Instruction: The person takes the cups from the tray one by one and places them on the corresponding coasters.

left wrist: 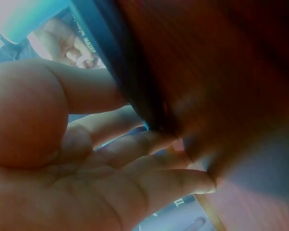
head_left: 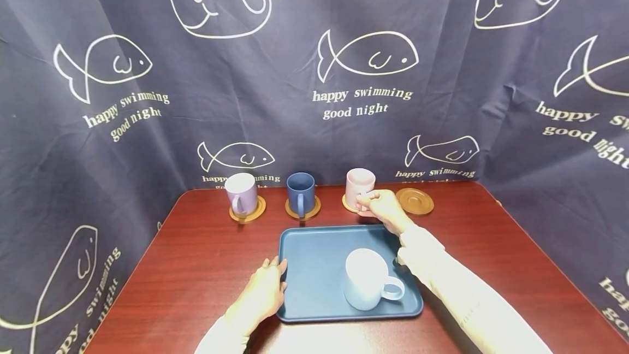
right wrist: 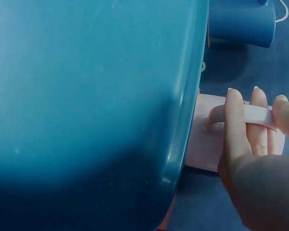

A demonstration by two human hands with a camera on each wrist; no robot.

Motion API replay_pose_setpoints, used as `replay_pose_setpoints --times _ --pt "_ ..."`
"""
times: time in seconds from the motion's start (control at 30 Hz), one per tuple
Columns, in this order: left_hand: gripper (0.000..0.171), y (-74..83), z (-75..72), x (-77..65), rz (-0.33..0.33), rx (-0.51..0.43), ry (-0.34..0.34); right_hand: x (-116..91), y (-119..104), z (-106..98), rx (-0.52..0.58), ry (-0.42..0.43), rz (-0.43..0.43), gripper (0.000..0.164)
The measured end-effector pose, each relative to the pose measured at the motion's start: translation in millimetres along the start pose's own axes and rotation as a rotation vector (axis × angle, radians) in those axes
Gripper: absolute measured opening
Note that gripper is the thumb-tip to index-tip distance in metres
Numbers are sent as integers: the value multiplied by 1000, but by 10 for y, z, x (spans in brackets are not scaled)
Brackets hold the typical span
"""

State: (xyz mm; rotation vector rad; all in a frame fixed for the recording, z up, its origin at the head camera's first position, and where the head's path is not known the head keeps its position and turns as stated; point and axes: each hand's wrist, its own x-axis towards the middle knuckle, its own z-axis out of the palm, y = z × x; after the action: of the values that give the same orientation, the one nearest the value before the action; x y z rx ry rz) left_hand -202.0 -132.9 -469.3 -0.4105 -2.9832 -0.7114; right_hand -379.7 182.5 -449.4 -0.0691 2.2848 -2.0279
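My right hand (head_left: pixel 385 209) holds the handle (right wrist: pixel 257 115) of a pink mug (head_left: pixel 358 178), thumb and fingers around it. The mug stands upright over a round wooden coaster (head_left: pixel 348 205) near the back of the table. At the left rim of a blue rectangular tray (head_left: pixel 314 272), my left hand (head_left: pixel 260 291) grips the edge. In the left wrist view its thumb (left wrist: pixel 94 91) and fingers (left wrist: pixel 159 180) lie on either side of that edge. A light blue mug (head_left: pixel 363 283) stands on the tray's right part, handle pointing right.
Along the back stand a lilac mug (head_left: pixel 248 195) and a dark blue mug (head_left: pixel 307 193), each on a coaster. Another wooden coaster (head_left: pixel 415 201) lies bare at the right. A fish-printed curtain (head_left: pixel 295 124) hangs behind the red-brown table (head_left: pixel 196 250).
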Motion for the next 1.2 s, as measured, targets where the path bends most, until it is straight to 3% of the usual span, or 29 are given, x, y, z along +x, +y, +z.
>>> replay_pose_setpoints --times 0.67,1.2 --pt "47 4 -24 3 9 29 6 9 -33 54 24 49 25 26" --pt "46 21 -27 -1 4 17 5 25 20 66 -34 52 -26 26"
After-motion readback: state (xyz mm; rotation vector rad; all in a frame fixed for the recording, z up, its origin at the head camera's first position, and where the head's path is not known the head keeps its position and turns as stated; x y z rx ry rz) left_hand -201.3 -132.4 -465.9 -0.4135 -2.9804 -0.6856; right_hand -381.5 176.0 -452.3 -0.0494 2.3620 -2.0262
